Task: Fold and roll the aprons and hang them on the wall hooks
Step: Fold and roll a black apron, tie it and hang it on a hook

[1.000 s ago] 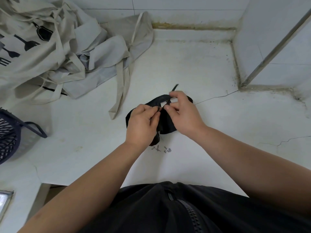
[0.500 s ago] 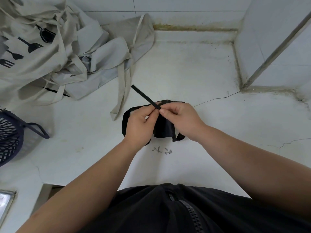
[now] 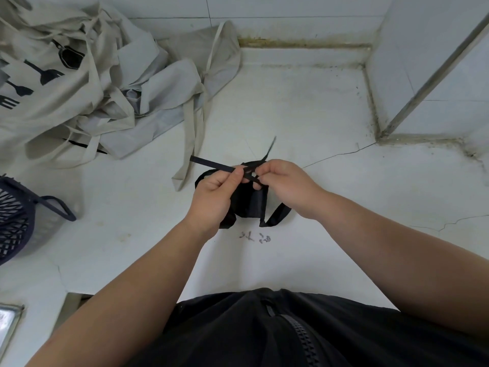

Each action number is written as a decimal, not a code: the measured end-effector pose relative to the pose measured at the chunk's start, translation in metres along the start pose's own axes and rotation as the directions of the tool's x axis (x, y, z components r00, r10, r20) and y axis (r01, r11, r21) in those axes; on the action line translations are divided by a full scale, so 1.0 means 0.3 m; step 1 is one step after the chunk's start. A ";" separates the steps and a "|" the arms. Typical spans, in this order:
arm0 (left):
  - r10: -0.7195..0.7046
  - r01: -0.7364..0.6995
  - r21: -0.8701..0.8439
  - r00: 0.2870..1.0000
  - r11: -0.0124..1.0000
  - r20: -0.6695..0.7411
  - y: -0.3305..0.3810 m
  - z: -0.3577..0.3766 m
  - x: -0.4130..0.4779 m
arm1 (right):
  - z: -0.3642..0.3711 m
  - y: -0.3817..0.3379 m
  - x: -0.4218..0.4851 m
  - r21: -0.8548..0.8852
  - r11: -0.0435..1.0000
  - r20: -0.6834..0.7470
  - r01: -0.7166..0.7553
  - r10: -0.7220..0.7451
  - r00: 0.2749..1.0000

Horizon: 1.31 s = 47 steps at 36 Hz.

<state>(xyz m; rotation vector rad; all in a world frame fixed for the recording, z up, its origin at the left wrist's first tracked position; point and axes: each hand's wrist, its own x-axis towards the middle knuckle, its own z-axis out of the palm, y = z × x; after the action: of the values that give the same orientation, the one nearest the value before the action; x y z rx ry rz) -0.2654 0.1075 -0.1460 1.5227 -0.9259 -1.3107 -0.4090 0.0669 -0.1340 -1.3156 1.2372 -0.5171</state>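
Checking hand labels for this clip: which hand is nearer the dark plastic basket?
Left. The left hand, pinching a black strap, sits right of the basket; the right hand lies farther right, beyond the left hand.

Bare white counter [image 3: 304, 107] lies open across the upper middle and right of centre, and again along the lower left. A heap of beige aprons [image 3: 87, 83] fills the upper left, one strap [image 3: 189, 144] trailing toward centre. A dark basket [image 3: 16, 221] blocks the left edge; tiled wall [image 3: 434, 62] closes the upper right
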 end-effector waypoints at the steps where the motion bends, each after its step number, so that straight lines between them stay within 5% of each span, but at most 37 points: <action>1: 0.002 -0.002 -0.002 1.000 1.000 0.026 -0.002 -0.008 0.005 | -0.002 0.001 0.001 -0.022 1.000 0.019 0.005 -0.005 1.000; 13: 0.026 -0.071 0.242 0.982 0.968 0.186 0.040 -0.047 0.022 | -0.007 -0.004 -0.007 0.088 0.996 0.078 -0.023 0.016 0.997; 18: 0.024 -0.069 0.230 0.981 0.971 0.194 0.034 -0.059 0.034 | -0.001 -0.004 0.002 -0.113 0.994 0.069 -0.007 0.015 0.997; 27: -0.033 0.029 0.031 0.990 0.999 0.139 0.024 -0.054 0.023 | 0.019 -0.034 0.009 -0.170 0.985 0.024 0.025 -0.021 0.999; 33: -0.018 0.033 -0.100 0.989 0.994 0.147 0.009 -0.046 0.013 | 0.022 -0.029 0.027 0.153 0.984 0.012 -0.088 0.087 0.996; 37: 0.006 0.014 -0.156 0.992 0.988 0.127 -0.002 -0.038 0.004 | 0.018 -0.027 0.013 0.492 0.866 0.001 -0.087 0.099 0.995; 47: 0.003 -0.008 -0.181 1.000 0.983 -0.029 -0.020 -0.019 -0.003 | 0.068 -0.015 -0.022 0.506 0.862 -0.180 0.031 0.071 0.981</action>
<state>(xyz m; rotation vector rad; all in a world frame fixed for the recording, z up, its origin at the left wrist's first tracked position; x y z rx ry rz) -0.2600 0.1111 -0.1510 1.3935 -0.7702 -1.3279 -0.3917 0.0802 -0.1316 -0.8138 1.1628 -0.9062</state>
